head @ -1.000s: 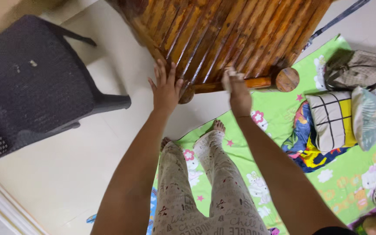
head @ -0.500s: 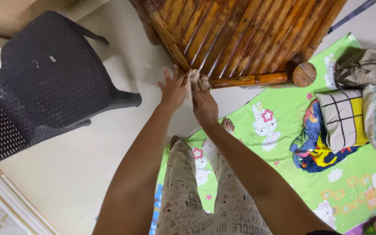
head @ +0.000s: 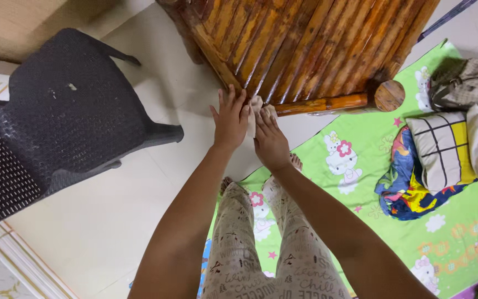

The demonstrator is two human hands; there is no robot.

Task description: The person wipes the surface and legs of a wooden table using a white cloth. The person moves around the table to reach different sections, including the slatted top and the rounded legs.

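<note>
Both hands meet at the near corner of the bamboo bench point(head: 305, 44), just above the middle of the frame. The left hand point(head: 229, 119) lies flat with fingers spread, palm against the corner slat and its fingertips on the bench edge; it grips nothing. The right hand point(head: 270, 138) sits just beside it, fingers curled down over a small pale cloth point(head: 255, 108) and pressing it onto the end of the front pole; how tightly it pinches the cloth I cannot tell.

The cloth looks soft, thin and light, likely to bunch or slip under the fingers, so it is best kept wadded under the fingertips. The bench looks stiff, heavy and glossy with varnish, probably slick; its round front pole offers the surest hold.

A black chair point(head: 56, 127) stands at left, and a green mat point(head: 416, 232) lies at lower right.
</note>
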